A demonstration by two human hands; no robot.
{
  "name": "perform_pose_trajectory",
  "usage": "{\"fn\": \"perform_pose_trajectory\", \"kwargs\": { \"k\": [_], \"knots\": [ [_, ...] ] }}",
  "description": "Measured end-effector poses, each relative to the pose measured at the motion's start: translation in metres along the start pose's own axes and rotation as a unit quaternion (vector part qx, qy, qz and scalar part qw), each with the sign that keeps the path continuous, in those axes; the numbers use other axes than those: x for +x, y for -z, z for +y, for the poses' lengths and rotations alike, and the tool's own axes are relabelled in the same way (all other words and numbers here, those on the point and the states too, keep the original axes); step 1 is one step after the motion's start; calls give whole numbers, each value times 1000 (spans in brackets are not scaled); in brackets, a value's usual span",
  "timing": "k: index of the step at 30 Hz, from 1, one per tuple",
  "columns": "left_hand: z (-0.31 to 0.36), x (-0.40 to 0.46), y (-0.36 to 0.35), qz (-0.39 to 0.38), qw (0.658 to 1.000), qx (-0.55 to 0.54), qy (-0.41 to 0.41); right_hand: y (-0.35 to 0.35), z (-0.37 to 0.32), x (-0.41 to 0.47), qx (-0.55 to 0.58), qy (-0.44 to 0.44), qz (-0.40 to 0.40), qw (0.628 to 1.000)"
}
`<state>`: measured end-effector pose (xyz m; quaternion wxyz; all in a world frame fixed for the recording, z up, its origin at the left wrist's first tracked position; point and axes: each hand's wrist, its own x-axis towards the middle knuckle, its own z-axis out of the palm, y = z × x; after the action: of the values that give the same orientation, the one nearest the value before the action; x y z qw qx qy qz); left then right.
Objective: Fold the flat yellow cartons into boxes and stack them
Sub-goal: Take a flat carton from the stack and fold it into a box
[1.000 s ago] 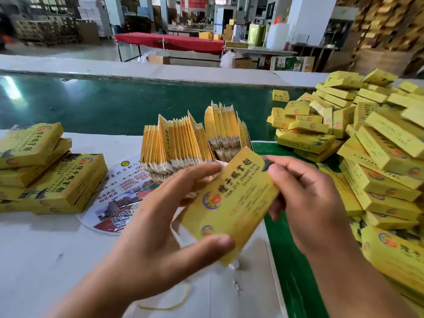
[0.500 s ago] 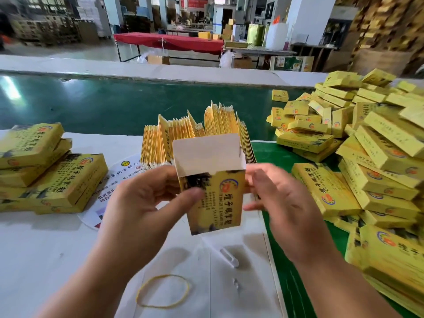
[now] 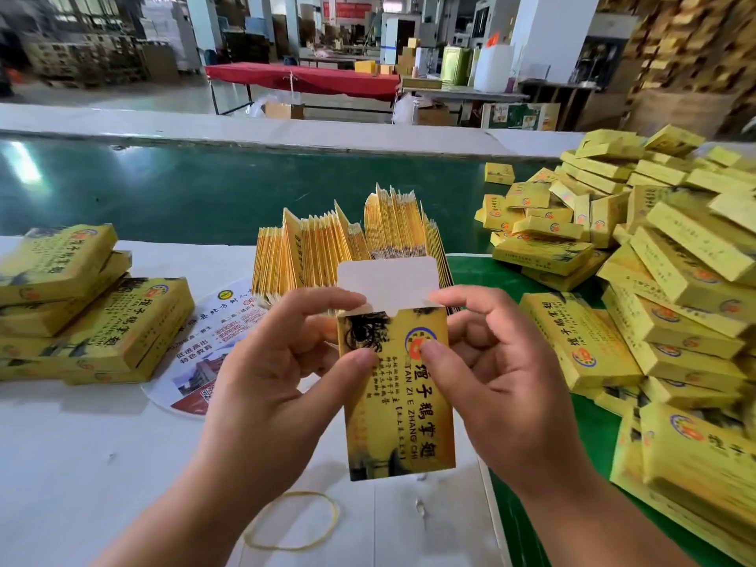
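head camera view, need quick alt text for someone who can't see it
Two bare hands, left hand and right hand, hold an upright yellow printed cardboard carton with its white top flap open. Behind it stand bundled flat yellow cartons; folded yellow boxes pile up at right.

Light: bright, even, diffuse | Glare: pale sheen on green conveyor belt [image 3: 172, 190] at left | Shadows: soft, faint on white table [image 3: 82, 464] | Blur: far hall soft, right-edge cartons smeared | Distortion: wide-angle bowing at edges
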<state>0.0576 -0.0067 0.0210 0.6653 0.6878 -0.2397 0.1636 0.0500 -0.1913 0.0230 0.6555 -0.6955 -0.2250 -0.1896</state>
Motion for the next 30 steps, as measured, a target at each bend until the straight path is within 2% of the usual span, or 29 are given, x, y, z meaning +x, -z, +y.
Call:
{"fn": "perform_pose_trajectory", "kwargs": {
  "k": [4, 10, 18, 23, 30],
  "knots": [
    [2, 0, 1, -23, 999, 32, 0, 3, 0, 1, -11, -8, -13, 1000],
    [3, -1, 0, -12, 999, 30, 18, 4, 2, 1, -22, 3, -36, 999],
    [0, 0, 1, 28, 999, 32, 31, 4, 3, 2, 67, -26, -70, 995],
    [-5, 2, 3, 6, 997, 70, 23, 3, 4, 3, 7, -33, -62, 997],
    [0, 6, 12, -64, 986, 150, -26, 4, 3, 3, -112, 24, -73, 991]
  ]
}}
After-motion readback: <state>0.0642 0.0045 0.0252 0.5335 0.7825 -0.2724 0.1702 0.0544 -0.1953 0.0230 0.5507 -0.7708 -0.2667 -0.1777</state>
